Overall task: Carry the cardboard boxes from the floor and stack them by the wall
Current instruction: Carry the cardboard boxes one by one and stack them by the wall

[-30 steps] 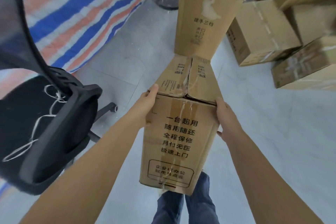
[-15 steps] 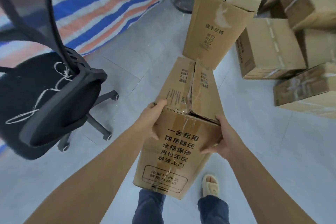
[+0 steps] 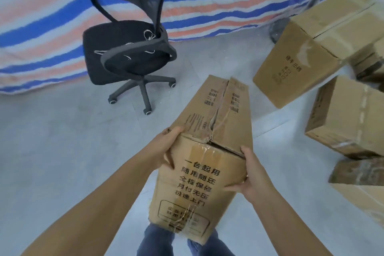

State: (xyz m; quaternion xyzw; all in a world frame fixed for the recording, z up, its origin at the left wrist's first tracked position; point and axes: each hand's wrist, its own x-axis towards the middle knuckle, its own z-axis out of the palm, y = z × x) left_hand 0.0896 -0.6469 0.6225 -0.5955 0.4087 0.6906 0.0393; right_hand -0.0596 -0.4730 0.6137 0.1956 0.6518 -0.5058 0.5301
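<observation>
Nearest, a pair of legs in blue jeans [image 3: 158, 241] shows at the bottom edge, just under the carried cardboard box [image 3: 199, 174], which is held off the grey floor [image 3: 62, 151] between both hands. The left hand [image 3: 166, 147] grips the box's upper left corner, fingers curled over the top edge and thumb down the printed front. The right hand [image 3: 251, 174] clamps the right side, thumb laid across the front face and the other fingers wrapped round the side (their tips are hidden). The box's top flaps are torn along the taped seam, and black printed characters cover the front.

Further off to the left stands a black office chair [image 3: 128, 56] on castors, with white cord lying on its seat. To the right sit more cardboard boxes [image 3: 301, 56], one large one tilted, others piled beside it at the frame's edge. Behind everything hangs a blue, white and orange striped tarpaulin [image 3: 41, 16]
</observation>
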